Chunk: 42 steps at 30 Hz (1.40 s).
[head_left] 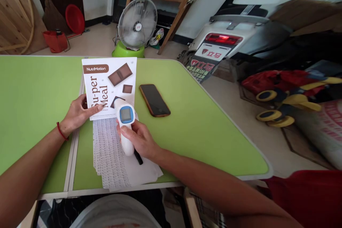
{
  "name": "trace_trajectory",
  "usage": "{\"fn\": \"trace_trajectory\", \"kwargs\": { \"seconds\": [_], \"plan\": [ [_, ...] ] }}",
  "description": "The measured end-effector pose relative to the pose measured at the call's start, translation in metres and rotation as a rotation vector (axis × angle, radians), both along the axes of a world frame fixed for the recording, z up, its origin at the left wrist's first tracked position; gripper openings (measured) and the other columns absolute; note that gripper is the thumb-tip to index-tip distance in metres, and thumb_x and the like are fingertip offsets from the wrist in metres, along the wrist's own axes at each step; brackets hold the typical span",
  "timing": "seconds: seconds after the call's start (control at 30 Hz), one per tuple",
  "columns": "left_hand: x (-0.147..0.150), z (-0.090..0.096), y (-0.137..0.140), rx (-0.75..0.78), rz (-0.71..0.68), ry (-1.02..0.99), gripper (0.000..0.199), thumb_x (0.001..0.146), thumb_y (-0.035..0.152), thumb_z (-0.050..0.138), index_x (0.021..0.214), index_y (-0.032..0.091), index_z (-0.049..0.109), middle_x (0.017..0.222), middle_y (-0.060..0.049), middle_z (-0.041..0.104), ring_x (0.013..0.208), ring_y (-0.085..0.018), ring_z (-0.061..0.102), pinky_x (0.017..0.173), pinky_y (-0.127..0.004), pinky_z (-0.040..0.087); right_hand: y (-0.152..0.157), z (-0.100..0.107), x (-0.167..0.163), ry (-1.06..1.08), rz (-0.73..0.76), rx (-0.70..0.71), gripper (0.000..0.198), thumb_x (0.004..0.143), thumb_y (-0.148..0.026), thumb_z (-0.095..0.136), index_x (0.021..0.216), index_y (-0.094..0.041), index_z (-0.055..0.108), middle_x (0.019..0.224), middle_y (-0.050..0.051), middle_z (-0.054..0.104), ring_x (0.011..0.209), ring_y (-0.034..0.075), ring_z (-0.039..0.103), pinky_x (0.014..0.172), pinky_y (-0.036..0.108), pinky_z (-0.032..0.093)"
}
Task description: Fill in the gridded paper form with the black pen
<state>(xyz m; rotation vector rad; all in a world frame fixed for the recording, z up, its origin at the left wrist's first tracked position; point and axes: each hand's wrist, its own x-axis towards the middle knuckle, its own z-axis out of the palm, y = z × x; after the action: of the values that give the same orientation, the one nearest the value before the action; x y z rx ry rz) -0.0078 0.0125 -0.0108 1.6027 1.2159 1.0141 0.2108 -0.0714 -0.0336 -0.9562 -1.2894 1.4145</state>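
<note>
We pinch the box (109,87), left of the phone (155,100), with our left hand (77,112), likely to steady it, and wrap our right hand (139,137) round the thermometer (127,143), also left of the phone, its screen (126,114) facing us, maybe for reading.

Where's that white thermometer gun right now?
In the head view, the white thermometer gun is left of centre, gripped in the right hand before the lower right part of the NutriMotion package, with the smartphone on its right.
</note>
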Motion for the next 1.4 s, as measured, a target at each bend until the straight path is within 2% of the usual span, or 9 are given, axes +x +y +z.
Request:
{"fn": "trace_trajectory", "kwargs": {
  "seconds": [0.27,0.43,0.6,0.77,0.87,0.97,1.13,1.33,1.4],
  "plan": [
    [0.001,0.001,0.0,-0.018,-0.012,-0.024,0.058,0.066,0.055,0.089,0.106,0.017,0.07,0.116,-0.014,0.076,0.103,-0.032,0.071,0.089,-0.047,0.058,0.0,0.003,0.0,0.012,0.008,-0.014,0.034,0.081,-0.051,0.073,0.092,-0.022,0.061,0.073,-0.003,0.058,0.059,0.011,0.05,0.056,0.028,0.043],
    [0.001,0.002,-0.001,-0.011,-0.014,-0.018,0.059,0.066,0.056,0.088,0.105,0.016,0.069,0.112,-0.014,0.076,0.098,-0.031,0.071,0.083,-0.046,0.059,0.0,0.0,0.0,0.021,0.015,-0.041,0.035,0.082,-0.054,0.073,0.092,-0.022,0.06,0.073,-0.003,0.055,0.06,0.012,0.051,0.057,0.029,0.044],
    [0.002,0.002,-0.002,-0.015,-0.019,-0.007,0.064,0.065,0.058,0.088,0.109,0.015,0.068,0.115,-0.015,0.075,0.1,-0.031,0.07,0.083,-0.046,0.058,0.0,0.0,0.002,0.002,0.024,0.029,0.032,0.083,-0.048,0.072,0.101,-0.024,0.061,0.075,-0.002,0.058,0.063,0.014,0.054,0.057,0.029,0.047],
    [0.001,-0.001,-0.003,-0.028,0.011,-0.07,0.066,0.064,0.057,0.09,0.109,0.015,0.067,0.12,-0.015,0.074,0.106,-0.033,0.07,0.092,-0.049,0.058,0.004,0.002,0.012,-0.102,-0.037,0.124,0.028,0.082,-0.046,0.072,0.092,-0.023,0.06,0.082,0.001,0.066,0.073,0.017,0.061,0.067,0.032,0.052],
    [-0.004,-0.003,0.003,-0.015,0.04,-0.157,0.066,0.064,0.056,0.092,0.111,0.016,0.065,0.123,-0.015,0.074,0.111,-0.033,0.07,0.098,-0.051,0.057,0.014,0.004,0.026,-0.238,-0.099,0.191,0.034,0.081,-0.049,0.072,0.101,-0.022,0.063,0.09,0.004,0.07,0.08,0.02,0.065,0.072,0.035,0.054],
    [-0.011,-0.005,0.011,0.04,0.094,-0.16,0.071,0.063,0.054,0.093,0.114,0.017,0.062,0.127,-0.015,0.072,0.115,-0.034,0.068,0.103,-0.054,0.055,0.027,0.005,0.043,-0.54,-0.164,0.218,0.043,0.079,-0.053,0.073,0.107,-0.02,0.067,0.095,0.009,0.072,0.084,0.025,0.067,0.074,0.039,0.055],
    [-0.016,-0.007,0.016,0.155,0.05,-0.064,0.073,0.065,0.053,0.092,0.116,0.016,0.058,0.129,-0.017,0.069,0.12,-0.036,0.067,0.104,-0.055,0.055,0.037,-0.001,0.056,-1.033,-0.272,0.29,0.031,0.082,-0.044,0.07,0.102,-0.019,0.07,0.096,0.011,0.069,0.089,0.028,0.067,0.082,0.043,0.055],
    [-0.021,-0.01,0.02,0.278,-0.008,-0.008,0.068,0.072,0.049,0.088,0.122,0.019,0.053,0.134,-0.015,0.066,0.125,-0.035,0.064,0.104,-0.054,0.055,0.038,-0.013,0.055,-1.283,-0.28,0.332,0.031,0.087,-0.04,0.068,0.106,-0.016,0.069,0.102,0.015,0.068,0.096,0.032,0.067,0.084,0.045,0.057],
    [-0.025,-0.013,0.025,0.302,-0.025,0.013,0.067,0.075,0.05,0.087,0.123,0.019,0.053,0.134,-0.015,0.065,0.125,-0.035,0.063,0.104,-0.054,0.055,0.037,-0.015,0.056,-1.317,-0.308,0.397,0.033,0.087,-0.038,0.068,0.11,-0.015,0.067,0.104,0.017,0.067,0.1,0.034,0.066,0.085,0.047,0.057]
  ]
}}
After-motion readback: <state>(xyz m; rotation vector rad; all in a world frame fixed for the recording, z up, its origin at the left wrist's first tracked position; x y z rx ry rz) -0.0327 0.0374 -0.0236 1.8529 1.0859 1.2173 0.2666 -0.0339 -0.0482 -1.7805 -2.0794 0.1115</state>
